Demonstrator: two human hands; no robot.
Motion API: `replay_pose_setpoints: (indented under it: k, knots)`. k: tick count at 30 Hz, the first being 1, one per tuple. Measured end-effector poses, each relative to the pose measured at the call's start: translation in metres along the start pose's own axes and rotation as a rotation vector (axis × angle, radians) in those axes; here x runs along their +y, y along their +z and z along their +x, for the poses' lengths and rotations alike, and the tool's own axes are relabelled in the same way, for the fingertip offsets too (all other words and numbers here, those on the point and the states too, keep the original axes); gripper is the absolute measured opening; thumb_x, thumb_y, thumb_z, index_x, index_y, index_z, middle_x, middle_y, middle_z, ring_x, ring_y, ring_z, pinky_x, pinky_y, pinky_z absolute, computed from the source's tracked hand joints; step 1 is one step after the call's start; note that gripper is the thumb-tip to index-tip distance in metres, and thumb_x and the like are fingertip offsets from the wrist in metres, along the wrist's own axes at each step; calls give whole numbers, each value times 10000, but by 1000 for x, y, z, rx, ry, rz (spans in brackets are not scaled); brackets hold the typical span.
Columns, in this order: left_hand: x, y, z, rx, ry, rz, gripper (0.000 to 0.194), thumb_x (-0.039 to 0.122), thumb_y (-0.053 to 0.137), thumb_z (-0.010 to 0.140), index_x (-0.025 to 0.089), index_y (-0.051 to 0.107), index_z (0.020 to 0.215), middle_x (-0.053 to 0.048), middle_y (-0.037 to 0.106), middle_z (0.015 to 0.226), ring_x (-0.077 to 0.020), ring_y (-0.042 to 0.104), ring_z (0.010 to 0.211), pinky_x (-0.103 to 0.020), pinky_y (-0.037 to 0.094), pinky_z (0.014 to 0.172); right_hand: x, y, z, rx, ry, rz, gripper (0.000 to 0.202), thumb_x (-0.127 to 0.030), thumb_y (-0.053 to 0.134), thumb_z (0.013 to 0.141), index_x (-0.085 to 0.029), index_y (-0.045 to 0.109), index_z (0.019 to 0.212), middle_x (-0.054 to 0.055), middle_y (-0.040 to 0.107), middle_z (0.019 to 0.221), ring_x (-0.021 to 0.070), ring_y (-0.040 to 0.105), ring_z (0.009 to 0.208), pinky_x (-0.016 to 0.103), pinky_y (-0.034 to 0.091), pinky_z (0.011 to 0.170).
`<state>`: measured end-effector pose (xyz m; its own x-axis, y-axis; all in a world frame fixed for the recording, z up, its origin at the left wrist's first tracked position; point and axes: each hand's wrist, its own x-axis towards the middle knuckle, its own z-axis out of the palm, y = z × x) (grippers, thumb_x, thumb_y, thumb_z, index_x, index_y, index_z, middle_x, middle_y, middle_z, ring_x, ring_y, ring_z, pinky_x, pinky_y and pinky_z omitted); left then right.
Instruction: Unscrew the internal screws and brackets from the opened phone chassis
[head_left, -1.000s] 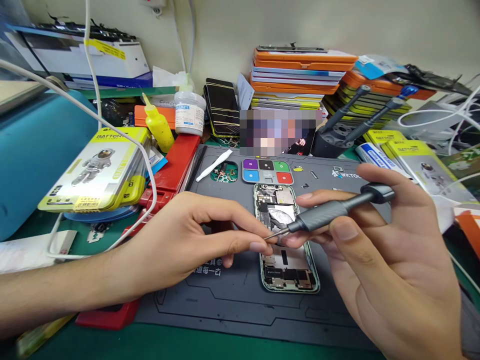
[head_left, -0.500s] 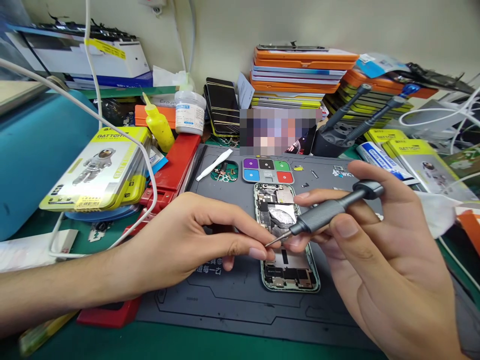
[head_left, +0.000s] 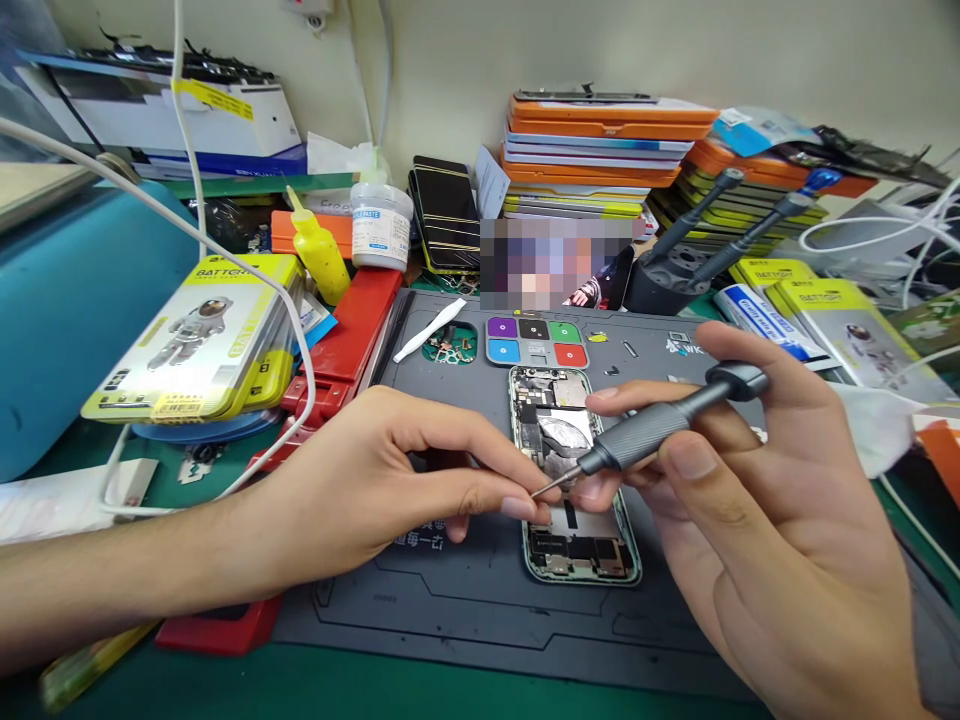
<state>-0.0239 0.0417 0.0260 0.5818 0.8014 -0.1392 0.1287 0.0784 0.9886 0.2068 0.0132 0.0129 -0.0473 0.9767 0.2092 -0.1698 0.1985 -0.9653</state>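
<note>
The green tabletop (head_left: pixel 360 685) carries a wide dark grey mat (head_left: pixel 427 615), and over this mat are the two hands of the person. The right hand (head_left: pixel 780 500) comes from the right side, its fingers curled and gripping the grey handle of a screwdriver; the left hand (head_left: pixel 367 470) comes from the opposite side, with thumb and index finger closed together at the tool's tip, but I cannot tell if they pinch also some tiny piece. Beneath the fingers, the opened phone (head_left: pixel 577 555) lies on the mat with its inner parts showing, its middle partly hidden. The screwdriver (head_left: pixel 645 435) is tilted, its thin tip pointing down to the left. Behind the phone lie a palette (head_left: pixel 535 342) with coloured squares, a white stick (head_left: pixel 429 332) and, smallest, a yellow piece (head_left: pixel 598 337).
</note>
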Motion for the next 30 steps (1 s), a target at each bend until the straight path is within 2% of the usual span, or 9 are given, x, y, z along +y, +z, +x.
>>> replay_pose_setpoints:
  k: [4,15,23,30]
  knots:
    - [-1,-1,-1,-16,-6,9,94,251,772,960,254,863,984,20,842,979,-101,739,792,-96,582,618,1,0,1,7,-4,-8,388,-199,630,1017,-355,543,1362,23,800,1076,180,787,649,339,729,668]
    - [-3,-1,0,-48,-24,-14,102,273,759,982,267,857,1011,27,842,995,-86,743,818,-88,575,644,1,0,-2,5,3,4,382,-206,597,1036,-351,524,1382,15,798,1093,164,788,662,305,724,689]
    - [-2,-1,-1,-64,-9,-51,114,232,747,991,259,854,1017,32,842,997,-82,760,862,-74,574,650,2,0,-1,0,-3,4,389,-184,583,1036,-336,515,1387,18,792,1096,166,787,662,305,726,685]
    - [-5,-2,0,-64,-2,-53,121,238,740,996,260,855,1026,24,842,1003,-81,742,816,-83,576,637,-1,0,-3,25,-11,-8,397,-186,589,1030,-340,516,1387,29,803,1083,177,782,642,322,727,661]
